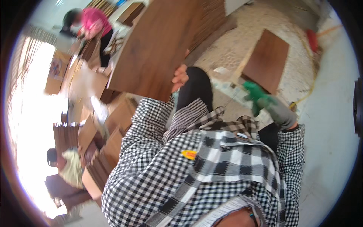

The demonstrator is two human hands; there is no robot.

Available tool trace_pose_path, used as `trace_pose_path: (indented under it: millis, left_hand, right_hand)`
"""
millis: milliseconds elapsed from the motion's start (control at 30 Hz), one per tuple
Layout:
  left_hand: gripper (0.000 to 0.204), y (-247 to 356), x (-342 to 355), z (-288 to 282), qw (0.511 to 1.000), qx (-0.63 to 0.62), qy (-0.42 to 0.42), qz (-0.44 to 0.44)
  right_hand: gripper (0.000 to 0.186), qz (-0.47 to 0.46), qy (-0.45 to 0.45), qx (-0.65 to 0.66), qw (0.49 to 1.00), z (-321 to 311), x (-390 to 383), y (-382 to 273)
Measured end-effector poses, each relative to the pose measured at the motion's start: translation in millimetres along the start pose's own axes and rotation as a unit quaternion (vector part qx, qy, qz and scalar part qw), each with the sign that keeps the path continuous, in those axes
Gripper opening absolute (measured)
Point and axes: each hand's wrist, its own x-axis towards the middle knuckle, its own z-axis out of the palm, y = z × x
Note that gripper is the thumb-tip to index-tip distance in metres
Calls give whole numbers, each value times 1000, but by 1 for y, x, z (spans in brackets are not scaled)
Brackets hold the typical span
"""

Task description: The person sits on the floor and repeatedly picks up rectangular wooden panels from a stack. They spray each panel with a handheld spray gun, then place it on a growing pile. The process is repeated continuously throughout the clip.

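My bare left hand [180, 78] grips the right edge of a dark brown wooden board [153, 49], which is raised and tilted in front of me. Most of that hand is hidden behind the board. On my right hand [261, 99] is a green and grey work glove. Its fingers are apart and hold nothing that I can see. They hover by the near end of a stack of reddish-brown boards [266, 58], and whether they touch it I cannot tell.
Beyond the held board rises a tall stack of brown boards [211, 22]. A person in pink [96, 22] bends over boards at the far left; another in a pale top [72, 168] is among board piles [100, 170]. A yellow cord [308, 94] runs along the right wall.
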Motion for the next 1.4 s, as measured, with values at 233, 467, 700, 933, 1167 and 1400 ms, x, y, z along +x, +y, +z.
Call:
trace_pose_path:
  millis: [233,467,700,933,1167,1400]
  left_hand:
    - [39,129,-286,-52,650,525,543,86]
    - [45,70,-541,-43,251,802,533,-99]
    - [40,58,-436,6,124,590,537,-589]
    - [84,119,-296,-98,212,770,535,-275]
    - [43,110,-268,-104,177,750,558,-307]
    - [56,27,-377,-77,140,824,512,-200]
  right_hand:
    - [68,7,181,221,958,-7,-17,80]
    - [67,22,199,248,948,-21,-22,93]
    - [67,-17,198,242,950,-20,-25,100]
    - [68,21,208,257,943,-13,-33,107]
    - [67,5,254,253,933,-4,-44,91]
    - [76,-2,194,283,939,-8,-56,73]
